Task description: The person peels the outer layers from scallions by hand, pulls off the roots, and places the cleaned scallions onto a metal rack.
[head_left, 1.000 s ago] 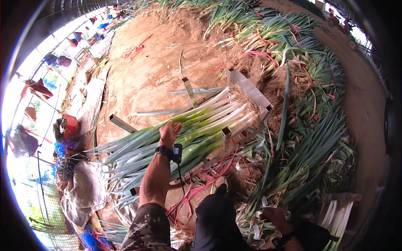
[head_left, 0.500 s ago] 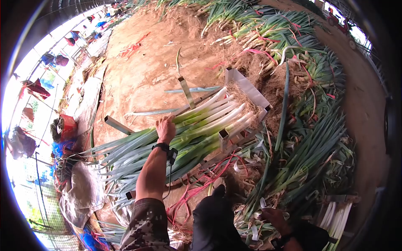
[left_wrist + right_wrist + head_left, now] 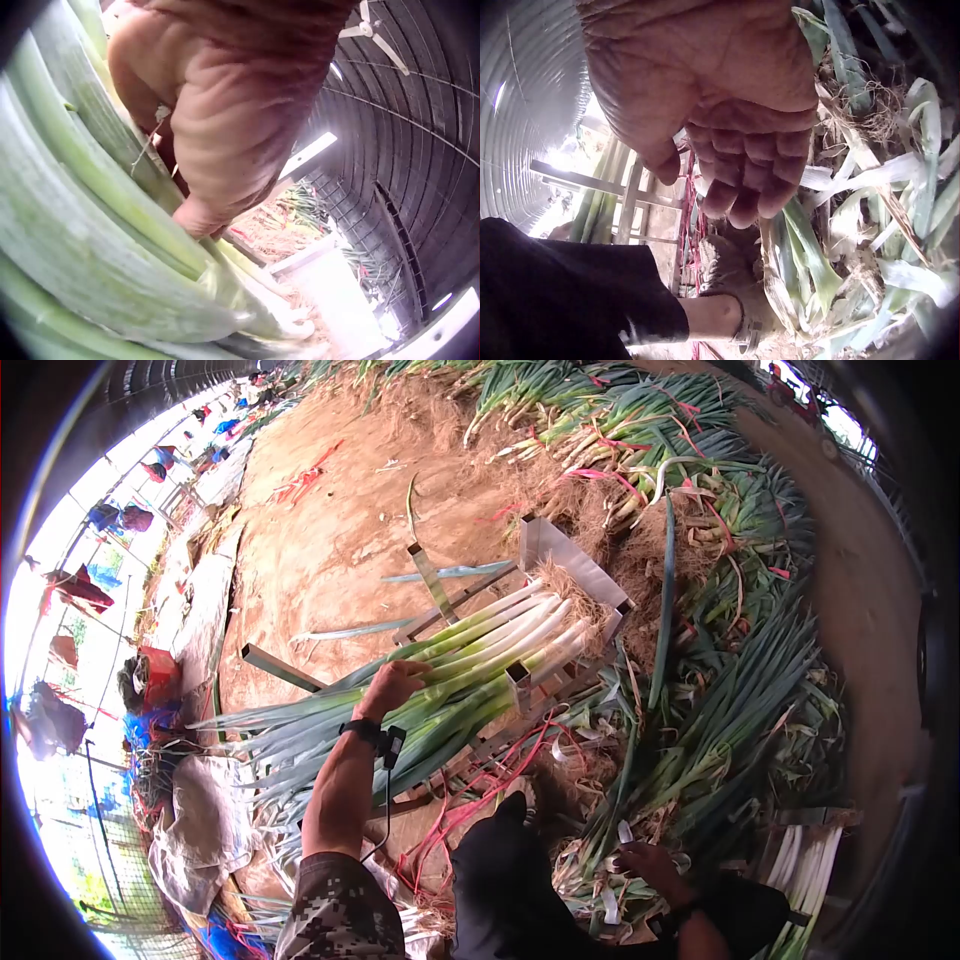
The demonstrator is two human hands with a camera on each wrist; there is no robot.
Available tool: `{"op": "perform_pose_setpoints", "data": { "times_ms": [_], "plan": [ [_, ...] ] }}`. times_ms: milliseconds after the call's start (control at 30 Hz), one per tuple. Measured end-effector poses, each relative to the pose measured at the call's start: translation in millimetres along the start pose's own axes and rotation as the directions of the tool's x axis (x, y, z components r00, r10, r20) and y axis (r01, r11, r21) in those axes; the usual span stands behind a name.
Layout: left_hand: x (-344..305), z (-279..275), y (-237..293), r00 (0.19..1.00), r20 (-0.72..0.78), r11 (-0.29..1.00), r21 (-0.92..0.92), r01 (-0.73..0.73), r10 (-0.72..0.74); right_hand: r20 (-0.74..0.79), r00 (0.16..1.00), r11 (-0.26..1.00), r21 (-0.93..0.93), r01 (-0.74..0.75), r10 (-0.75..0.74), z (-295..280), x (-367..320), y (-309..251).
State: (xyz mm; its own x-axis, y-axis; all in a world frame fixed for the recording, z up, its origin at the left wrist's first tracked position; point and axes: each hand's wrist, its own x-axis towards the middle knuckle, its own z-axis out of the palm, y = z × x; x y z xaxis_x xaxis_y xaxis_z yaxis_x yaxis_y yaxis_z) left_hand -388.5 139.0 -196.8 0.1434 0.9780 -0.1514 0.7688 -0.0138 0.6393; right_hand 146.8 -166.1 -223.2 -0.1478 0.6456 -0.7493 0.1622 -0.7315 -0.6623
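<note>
A bundle of long green onions [image 3: 490, 640], white stalks to the right and green leaves to the left, lies in a metal frame [image 3: 560, 555] on the dirt floor. My left hand [image 3: 393, 682] lies on top of the bundle at its middle, fingers curled over the stalks. In the left wrist view the left hand [image 3: 225, 112] closes on the pale green stalks [image 3: 75, 225]. My right hand [image 3: 648, 863] hangs low at the bottom right over loose leaves. The right wrist view shows the right hand [image 3: 735, 172] with loosely curled fingers and nothing in it.
A large heap of loose green onions [image 3: 740, 690] lies right of the frame. Tied bundles [image 3: 620, 420] are piled at the back. Red strings [image 3: 480, 800] trail under the frame. My dark trouser knee [image 3: 500, 880] is between the hands. Bare earth [image 3: 330, 540] stretches left.
My left hand, raised and open a second ago, came down onto the bundle and curled over the stalks. The right hand stayed low over the loose leaves.
</note>
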Motion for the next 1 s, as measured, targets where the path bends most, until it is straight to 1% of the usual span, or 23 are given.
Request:
{"op": "perform_pose_setpoints", "data": {
  "times_ms": [133,233,267,333,367,400,433,467,500,533,567,600,633,667,700,767,800,833,867,900,933,967,1000],
  "plan": [
    [-12,8,-2,0.998,0.059,0.990,-0.141,0.001,0.008,-0.014,1.000,1.000,-0.009,0.009,-0.009,-1,-3,1],
    [-8,15,-4,1.000,-0.011,1.000,0.004,0.021,-0.021,0.003,0.999,0.996,-0.082,0.040,-0.039,0,5,8],
    [-6,17,-1,0.992,0.011,0.988,0.082,0.128,-0.129,0.009,0.998,0.990,-0.128,0.055,-0.055,0,8,11],
    [-7,23,-1,0.997,-0.079,0.973,0.230,0.000,0.019,0.020,0.999,0.989,-0.146,0.033,-0.030,2,6,1],
    [-6,26,-9,0.988,-0.112,0.949,0.307,-0.064,0.103,0.042,0.997,0.980,-0.183,0.076,-0.070,1,6,0],
    [-4,28,-18,0.984,-0.144,0.969,0.236,-0.066,0.103,0.064,0.992,0.970,-0.215,0.116,-0.105,2,6,3],
    [0,28,-33,0.975,-0.128,0.960,0.238,-0.149,0.183,0.083,0.987,0.958,-0.245,0.151,-0.135,2,6,7],
    [4,25,-40,0.984,-0.059,0.957,0.248,-0.148,0.168,0.089,0.984,0.923,-0.341,0.176,-0.155,0,6,11],
    [9,27,-58,0.974,-0.056,0.940,0.277,-0.197,0.221,0.029,0.986,0.869,-0.469,0.159,-0.165,6,-6,1],
    [7,22,-37,0.992,-0.112,0.978,0.206,-0.026,0.050,0.035,0.983,0.827,-0.535,0.172,-0.181,9,-21,-16],
    [7,20,-22,0.972,-0.233,0.992,0.122,-0.013,0.041,0.061,0.968,0.878,-0.409,0.247,-0.244,12,-21,-6],
    [17,18,-15,0.948,-0.303,0.994,0.062,-0.087,0.101,0.110,0.976,0.831,-0.512,0.219,-0.190,9,-26,-8],
    [23,13,2,0.900,-0.390,0.981,0.083,-0.175,0.194,0.137,0.966,0.727,-0.637,0.257,-0.221,11,-34,-16],
    [32,8,20,0.866,-0.456,0.971,-0.012,-0.238,0.206,0.121,0.960,0.727,-0.630,0.271,-0.252,11,-45,-20],
    [39,2,44,0.793,-0.517,0.933,0.030,-0.359,0.321,0.112,0.952,0.723,-0.626,0.291,-0.285,10,-54,-24],
    [17,-6,144,0.799,-0.544,0.887,-0.196,-0.418,0.257,0.096,0.955,0.772,-0.570,0.283,-0.280,-1,-71,-41],
    [4,-4,190,0.807,-0.528,0.842,-0.283,-0.460,0.263,-0.001,0.950,0.844,-0.460,0.277,-0.312,-11,-77,-37],
    [-8,2,232,0.818,-0.509,0.791,-0.368,-0.488,0.268,-0.033,0.892,0.828,-0.389,0.403,-0.450,-20,-84,-48],
    [-18,8,269,0.849,-0.416,0.751,-0.433,-0.499,0.324,-0.119,0.782,0.769,-0.325,0.551,-0.611,-31,-99,-62],
    [-23,18,299,0.865,-0.324,0.708,-0.498,-0.500,0.383,-0.192,0.814,0.826,-0.271,0.494,-0.549,-44,-121,-85],
    [-20,35,319,0.848,-0.213,0.662,-0.544,-0.515,0.485,-0.224,0.782,0.809,-0.063,0.584,-0.582,-57,-125,-90],
    [-15,57,334,0.806,-0.107,0.613,-0.593,-0.522,0.582,-0.276,0.764,0.786,0.046,0.616,-0.583,-69,-137,-102],
    [-13,90,348,0.756,-0.003,0.452,-0.800,-0.395,0.655,-0.287,0.749,0.778,0.024,0.628,-0.596,-84,-148,-112]
  ]
}}
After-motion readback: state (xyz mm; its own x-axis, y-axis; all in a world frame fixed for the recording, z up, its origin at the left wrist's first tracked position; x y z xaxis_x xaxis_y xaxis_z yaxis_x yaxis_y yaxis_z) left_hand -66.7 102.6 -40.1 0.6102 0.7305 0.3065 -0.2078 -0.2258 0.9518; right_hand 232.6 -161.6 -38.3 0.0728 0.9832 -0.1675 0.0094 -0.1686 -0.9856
